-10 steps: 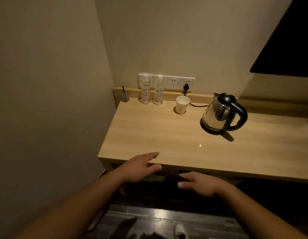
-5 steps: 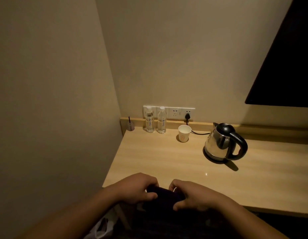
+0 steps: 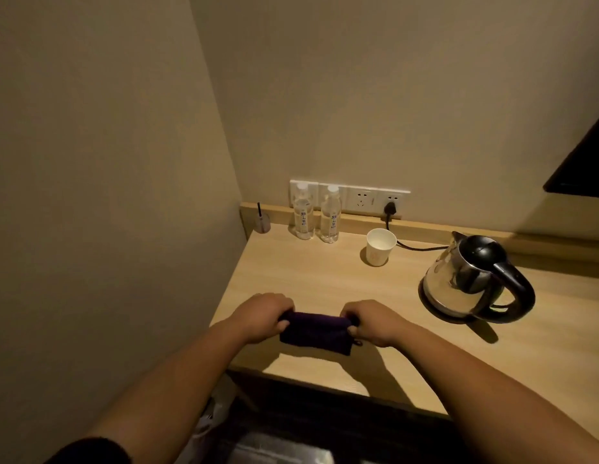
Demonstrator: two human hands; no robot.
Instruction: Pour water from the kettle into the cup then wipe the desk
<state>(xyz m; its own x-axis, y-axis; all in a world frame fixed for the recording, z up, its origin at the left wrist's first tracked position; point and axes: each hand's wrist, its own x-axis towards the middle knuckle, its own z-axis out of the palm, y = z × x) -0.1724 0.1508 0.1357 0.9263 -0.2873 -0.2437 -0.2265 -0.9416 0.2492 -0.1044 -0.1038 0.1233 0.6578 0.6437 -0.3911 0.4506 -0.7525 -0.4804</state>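
Observation:
A steel kettle point(image 3: 459, 279) with a black lid and handle stands on its base at the right of the wooden desk point(image 3: 325, 283). A white paper cup point(image 3: 380, 246) stands upright left of it, near the back rail. A dark purple folded cloth point(image 3: 316, 333) hangs just above the desk's front part. My left hand point(image 3: 261, 318) grips its left end and my right hand point(image 3: 372, 324) grips its right end, both over the desk near its front edge.
Two clear water bottles point(image 3: 316, 214) stand at the back by a wall socket strip point(image 3: 365, 197), where the kettle's black plug sits. A small cup with a dark stick point(image 3: 261, 222) is in the back left corner. Walls close off the left and back.
Both hands took hold of the dark cloth below the desk edge and brought it up over the desk, now stretched between them. The view has tilted upward.

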